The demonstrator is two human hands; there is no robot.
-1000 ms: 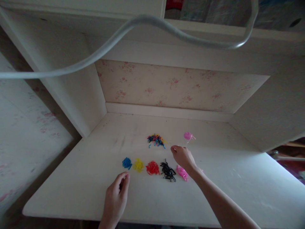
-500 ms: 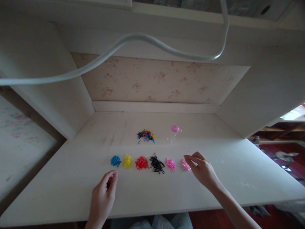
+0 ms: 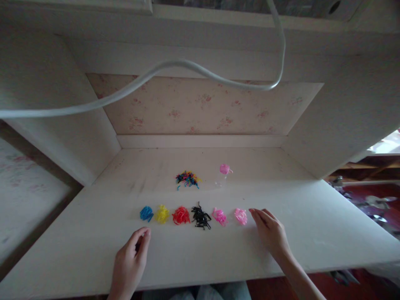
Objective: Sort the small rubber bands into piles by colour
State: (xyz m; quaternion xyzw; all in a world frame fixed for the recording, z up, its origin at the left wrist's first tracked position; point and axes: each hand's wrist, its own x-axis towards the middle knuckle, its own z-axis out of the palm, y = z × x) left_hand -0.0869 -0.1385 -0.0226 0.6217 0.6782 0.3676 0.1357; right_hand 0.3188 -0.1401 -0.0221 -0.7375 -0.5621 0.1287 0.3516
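A row of small piles of tiny elastic bands lies on the white desk (image 3: 328,225): blue (image 3: 146,213), yellow (image 3: 162,214), red (image 3: 181,215), black (image 3: 200,217) and two pink piles (image 3: 219,216) (image 3: 241,216). My right hand (image 3: 269,233) rests flat on the desk just right of the second pink pile, fingers stretched out, holding nothing. My left hand (image 3: 130,263) lies near the front edge, below the blue and yellow piles, fingers loosely curled with nothing visible in them. Further back sits a mixed-colour pile (image 3: 187,179) and a small pink object (image 3: 224,169).
The desk sits in a recess with side panels and a floral back wall (image 3: 200,110). A grey cable (image 3: 175,66) hangs across the top of the view. To the right, beyond the desk, a reddish floor with cluttered items (image 3: 371,204) shows.
My right hand came back from near the mixed pile to the right end of the row, where a second pink pile now lies. The left hand stayed put; the view shifted.
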